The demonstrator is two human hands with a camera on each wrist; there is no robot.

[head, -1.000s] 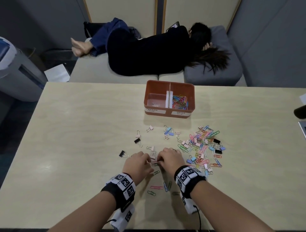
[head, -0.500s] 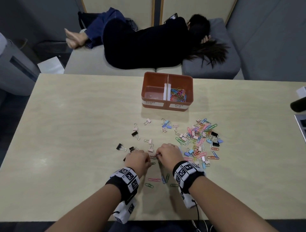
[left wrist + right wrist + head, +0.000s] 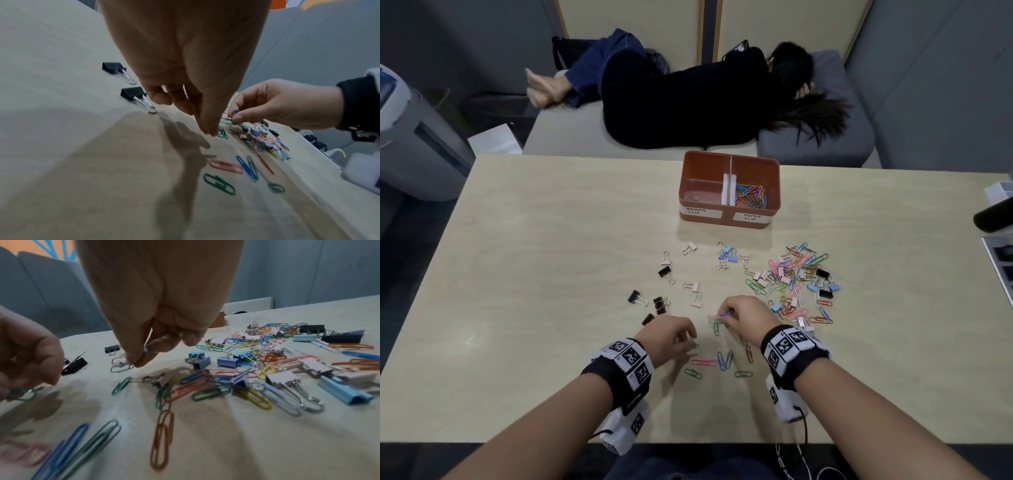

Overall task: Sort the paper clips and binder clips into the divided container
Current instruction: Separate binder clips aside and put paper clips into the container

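The orange divided container [image 3: 729, 186] stands at the table's far middle. Its right compartment holds coloured paper clips [image 3: 750, 197]; the left one, labelled binder clip, looks almost bare. A mixed pile of clips [image 3: 798, 281] lies to the right, and black binder clips [image 3: 637, 298] lie to the left. My right hand [image 3: 726, 317] pinches a few paper clips [image 3: 233, 113] just above the table. My left hand [image 3: 209, 132] has thumb and forefinger together on a green paper clip [image 3: 223, 133] that lies on the table.
Loose paper clips [image 3: 703, 362] lie between my wrists near the front edge. A person lies on the sofa [image 3: 688, 102] behind the table. A grey machine [image 3: 410, 144] stands at the far left, and a black object [image 3: 993, 212] juts in at the right edge.
My hands, which met at the middle, have parted. The left one drew back toward me onto the green clip. The right one stays over the table with its clips.
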